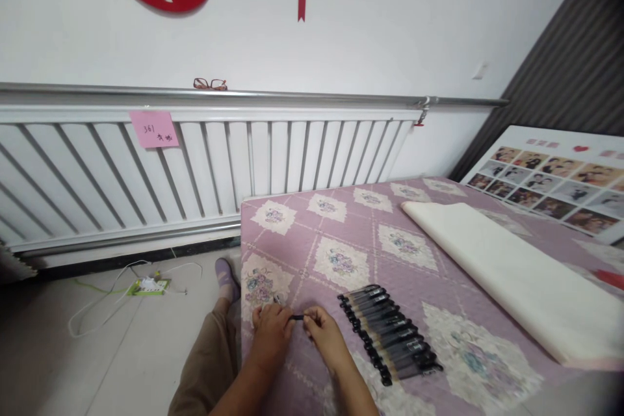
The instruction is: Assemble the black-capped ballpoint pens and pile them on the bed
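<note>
My left hand (272, 326) is closed around a pen (296, 317) near the left edge of the purple flowered bed cover (297, 253). A small pale tip of it shows above the left fingers, and its dark part spans the gap between my hands. With thumb and fingertips, my right hand (322, 331) pinches the dark end of the same pen. Just right of that hand, several clear-barrelled pens with black caps (387, 331) lie side by side in a slanting row on the cover.
A folded cream pad (502, 273) lies on the right, before a photo board (556, 175). A white radiator (273, 156) with a pink note (153, 129) runs along the wall; glasses (210, 84) rest on its pipe. Below left, a power strip (149, 286) with cables sits on the floor.
</note>
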